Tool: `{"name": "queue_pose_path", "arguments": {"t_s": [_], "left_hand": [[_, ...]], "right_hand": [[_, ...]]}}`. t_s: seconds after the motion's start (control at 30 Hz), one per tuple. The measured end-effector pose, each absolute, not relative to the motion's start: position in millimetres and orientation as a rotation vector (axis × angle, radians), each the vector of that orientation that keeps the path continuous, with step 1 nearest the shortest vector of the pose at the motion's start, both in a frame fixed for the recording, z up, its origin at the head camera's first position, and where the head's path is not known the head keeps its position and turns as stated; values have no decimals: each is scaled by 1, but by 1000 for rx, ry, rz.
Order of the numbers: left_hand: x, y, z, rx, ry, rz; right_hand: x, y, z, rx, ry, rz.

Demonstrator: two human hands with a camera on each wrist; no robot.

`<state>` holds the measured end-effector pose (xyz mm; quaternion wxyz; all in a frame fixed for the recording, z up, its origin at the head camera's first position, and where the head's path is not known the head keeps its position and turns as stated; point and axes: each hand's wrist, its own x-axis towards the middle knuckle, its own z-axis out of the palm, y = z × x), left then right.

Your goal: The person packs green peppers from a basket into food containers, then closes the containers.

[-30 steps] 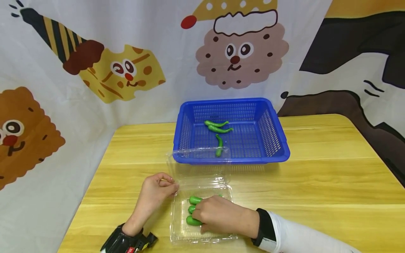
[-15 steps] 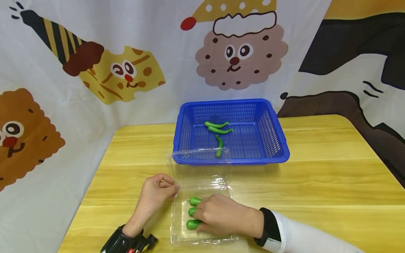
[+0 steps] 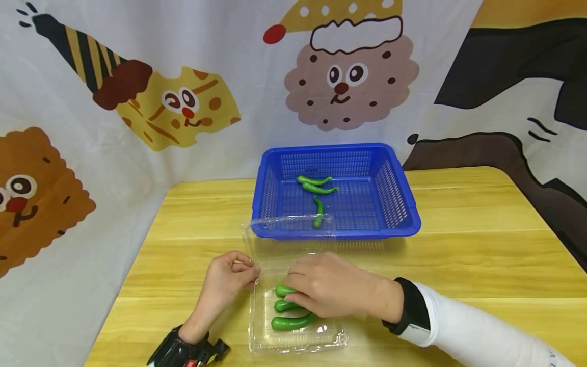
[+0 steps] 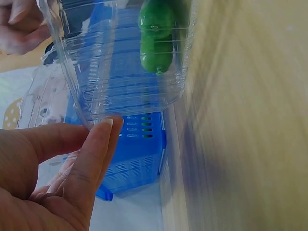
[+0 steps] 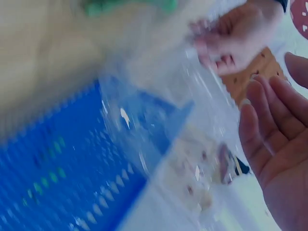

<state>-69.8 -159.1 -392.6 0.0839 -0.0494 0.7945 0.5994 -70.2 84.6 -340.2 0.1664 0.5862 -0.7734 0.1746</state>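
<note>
A clear plastic clamshell box (image 3: pixel 266 342) lies on the table with its lid (image 3: pixel 279 250) folded back. Inside it are three green peppers side by side; the front pepper (image 3: pixel 291 323) shows most, and the other two run under my right hand (image 3: pixel 327 285). That hand hovers low over the box, its fingers loosely bent; in the right wrist view nothing is in its fingers (image 5: pixel 269 108). At the box's back left corner, my left hand (image 3: pixel 227 280) pinches the edge between thumb and fingertips. Through the box wall, rounded pepper ends (image 4: pixel 156 53) show in the left wrist view.
Behind the box stands a blue perforated basket (image 3: pixel 355 209) with three more green peppers, including a curved pepper (image 3: pixel 318 211) near its front wall. The raised lid overlaps the basket's front edge in the head view. A printed cartoon curtain (image 3: pixel 257 102) hangs behind the wooden table (image 3: pixel 481 255).
My right hand has let go of the front pepper and moved up and back, uncovering more of that pepper. The left hand has stayed at the box corner.
</note>
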Motion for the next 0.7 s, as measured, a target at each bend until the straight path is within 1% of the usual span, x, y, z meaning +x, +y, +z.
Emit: {"name": "queue_pose_path", "arguments": {"t_s": [0.13,0.4,0.57,0.7], "left_hand": [[-70,-160,-392,-153,2373,1777],[-69,-160,-393,-162,2366,1781],[-69,-161,-393,-159,2364,1786],[-69,-161,-393,-155,2364,1782]], "right_hand": [[-83,91,-314,1634,-2123,566],[-116,110,-269,1469,-2114,726],[-136,114,-251,1396,-2094,785],[-156,115,-247,1358,-2082,781]]}}
